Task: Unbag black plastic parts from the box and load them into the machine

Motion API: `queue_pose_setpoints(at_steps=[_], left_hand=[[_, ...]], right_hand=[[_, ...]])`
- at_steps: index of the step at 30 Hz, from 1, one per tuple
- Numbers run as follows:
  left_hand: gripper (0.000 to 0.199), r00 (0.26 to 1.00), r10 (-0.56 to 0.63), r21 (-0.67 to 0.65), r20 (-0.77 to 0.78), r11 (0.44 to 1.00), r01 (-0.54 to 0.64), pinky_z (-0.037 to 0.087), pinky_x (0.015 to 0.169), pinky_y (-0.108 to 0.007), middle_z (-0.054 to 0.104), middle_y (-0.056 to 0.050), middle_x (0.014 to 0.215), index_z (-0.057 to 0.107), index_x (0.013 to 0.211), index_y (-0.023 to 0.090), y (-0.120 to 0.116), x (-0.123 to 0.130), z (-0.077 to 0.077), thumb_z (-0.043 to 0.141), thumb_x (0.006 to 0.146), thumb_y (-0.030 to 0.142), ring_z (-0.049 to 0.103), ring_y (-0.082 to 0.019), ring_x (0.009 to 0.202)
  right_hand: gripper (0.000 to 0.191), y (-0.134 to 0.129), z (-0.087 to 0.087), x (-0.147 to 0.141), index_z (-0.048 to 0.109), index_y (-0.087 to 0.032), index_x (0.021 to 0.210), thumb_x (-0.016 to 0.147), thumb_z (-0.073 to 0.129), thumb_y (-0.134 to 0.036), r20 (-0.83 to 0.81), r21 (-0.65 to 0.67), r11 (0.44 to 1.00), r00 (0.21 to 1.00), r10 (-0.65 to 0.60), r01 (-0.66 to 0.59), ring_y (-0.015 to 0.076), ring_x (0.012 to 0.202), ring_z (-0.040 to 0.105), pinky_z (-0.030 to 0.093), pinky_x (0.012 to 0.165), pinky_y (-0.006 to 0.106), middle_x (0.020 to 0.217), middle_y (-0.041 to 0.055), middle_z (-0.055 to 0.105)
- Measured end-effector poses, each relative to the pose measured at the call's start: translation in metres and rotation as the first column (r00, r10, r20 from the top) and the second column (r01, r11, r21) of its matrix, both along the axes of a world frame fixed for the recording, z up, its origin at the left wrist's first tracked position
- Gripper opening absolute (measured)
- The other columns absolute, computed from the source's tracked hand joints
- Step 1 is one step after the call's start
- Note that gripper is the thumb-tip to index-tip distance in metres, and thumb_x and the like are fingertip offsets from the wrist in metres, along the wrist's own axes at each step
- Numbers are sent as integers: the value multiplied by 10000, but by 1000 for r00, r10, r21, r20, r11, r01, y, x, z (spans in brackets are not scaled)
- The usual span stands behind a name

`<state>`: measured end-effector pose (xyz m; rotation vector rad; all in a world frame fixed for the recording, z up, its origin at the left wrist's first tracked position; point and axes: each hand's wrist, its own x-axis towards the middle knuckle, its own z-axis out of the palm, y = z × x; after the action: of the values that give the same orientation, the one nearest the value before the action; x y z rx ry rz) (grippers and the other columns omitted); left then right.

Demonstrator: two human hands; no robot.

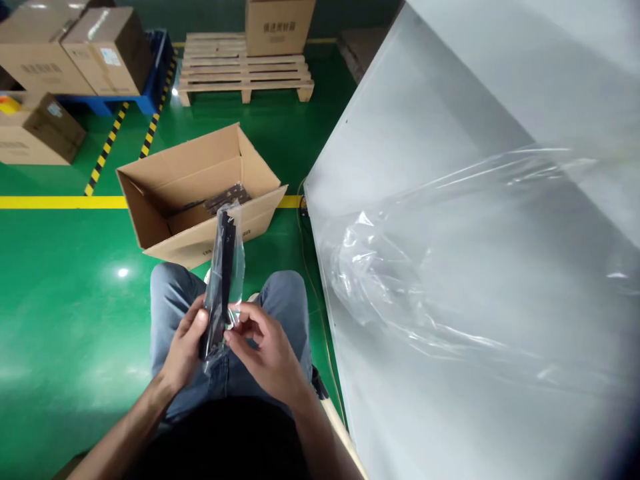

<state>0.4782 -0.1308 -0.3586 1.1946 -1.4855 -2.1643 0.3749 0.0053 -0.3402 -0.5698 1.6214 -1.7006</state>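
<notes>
Above my lap I hold a clear plastic bag (239, 260) with long, dark, narrow parts (227, 257) inside; their exact kind is not plain. My left hand (187, 343) wraps round the lower left side of the bagged parts, thumb on top. On the other side, my right hand (263, 347) pinches the bag's loose plastic between thumb and fingers. Just beyond the bag stands an open cardboard box (200, 160) on the floor. More dark pieces (227, 198) lie inside that box, partly hidden by its front wall.
A large pale grey surface (450, 413) fills the right side, with a big clear plastic sheet or bag (400, 280) on it. A wooden pallet (215, 60) bears a carton (280, 30). Cartons (107, 57) sit on a blue pallet (153, 87) at the far left.
</notes>
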Motion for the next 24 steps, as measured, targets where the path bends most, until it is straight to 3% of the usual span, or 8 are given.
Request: queue_pose_setpoints(at_steps=[4,6,9,13,21,24], left_hand=[[542,996,-90,-137,4,987,90,573,915,-303,746,-21,1015,693,1194,256,0,-9,11,846,846,642,676,-206,974],[487,998,-64,-224,28,972,68,564,907,-293,726,-13,1013,669,1196,257,2,-14,15,801,895,616,659,-193,964],[490,997,-42,-317,66,946,61,566,857,-277,706,-4,1013,621,1244,253,5,-17,18,783,920,583,652,-182,934],[492,995,-39,-344,91,937,68,539,681,-270,677,12,911,588,1246,253,4,-14,16,755,939,599,609,-166,757],[485,995,-97,-321,4,943,93,593,796,-327,783,-62,900,715,1004,213,-3,-14,18,703,948,694,718,-225,853],[447,995,-96,-350,-2,932,89,583,791,-332,781,-59,913,693,1048,216,-2,-15,17,711,961,653,716,-224,845]], right_hand=[[362,0,4,-4,704,-257,1279,919,739,-268,-33,2,1000,999,15,-15,164,904,727,651,864,310,1018,24,740],[429,-2,0,-2,683,-267,1310,892,780,-284,64,9,1000,998,13,-14,159,899,732,647,826,290,1015,14,735],[406,-8,-9,6,703,-263,1255,863,804,-297,244,32,999,970,3,-11,134,758,707,607,703,250,852,-36,675],[325,-9,-15,10,735,-245,1175,866,801,-322,381,34,998,924,31,-47,127,662,706,607,701,274,758,-71,629],[333,10,-11,-30,768,-207,1042,787,896,-379,355,-3,978,914,196,-209,105,641,652,613,697,275,726,-82,615],[297,5,-13,-27,772,-221,1064,798,859,-321,326,30,991,938,113,-130,103,639,637,613,689,272,729,-81,617]])
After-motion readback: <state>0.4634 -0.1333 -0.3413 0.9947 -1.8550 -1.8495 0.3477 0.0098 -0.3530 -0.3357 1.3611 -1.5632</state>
